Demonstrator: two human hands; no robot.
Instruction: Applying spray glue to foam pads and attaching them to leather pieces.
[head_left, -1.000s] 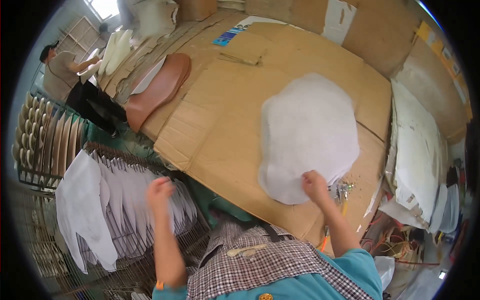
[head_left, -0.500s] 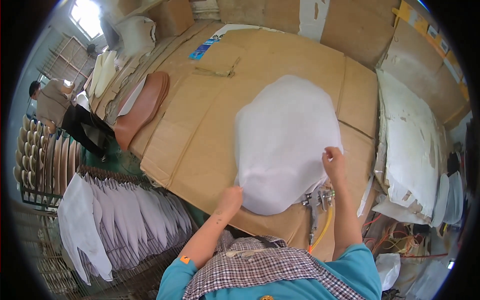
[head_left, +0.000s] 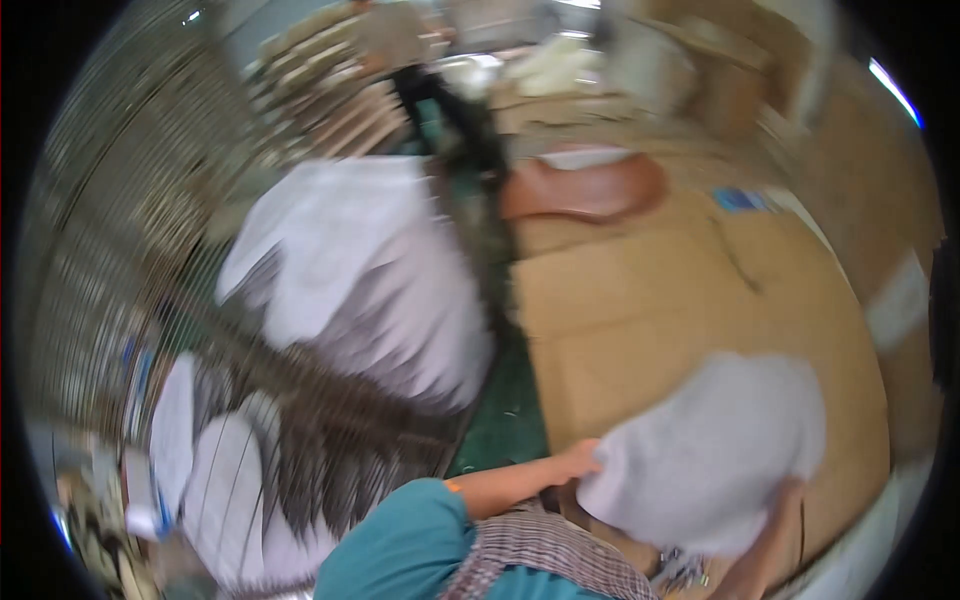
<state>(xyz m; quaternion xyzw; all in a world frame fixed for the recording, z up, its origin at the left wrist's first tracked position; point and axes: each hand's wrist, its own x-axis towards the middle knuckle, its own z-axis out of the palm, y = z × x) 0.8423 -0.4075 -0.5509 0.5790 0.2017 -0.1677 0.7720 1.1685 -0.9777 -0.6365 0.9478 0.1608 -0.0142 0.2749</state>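
Observation:
A large, pale grey-white sheet [head_left: 715, 450] with rounded edges is spread between my hands, over the near part of the brown cardboard [head_left: 620, 330]. My left hand [head_left: 575, 463] is closed on the sheet's left corner. On the near right edge, my right hand [head_left: 786, 505] grips the sheet, its fingers smeared by motion and partly hidden. Just below the sheet, close to my checked apron, a metal spray gun [head_left: 682, 568] shows blurred.
Left of the cardboard stands a wire rack hung with several pale sheets [head_left: 370, 270]; more pale pieces [head_left: 225, 480] hang nearer. A reddish-brown stack of curved pieces [head_left: 590, 188] lies at the far edge. Green floor [head_left: 505, 425] runs between. A person [head_left: 400, 50] stands far off.
The view has swung left, bringing the hanging racks toward the middle. My left hand still grips the sheet; my right hand has come onto its near edge. The sheet is drawn closer to me.

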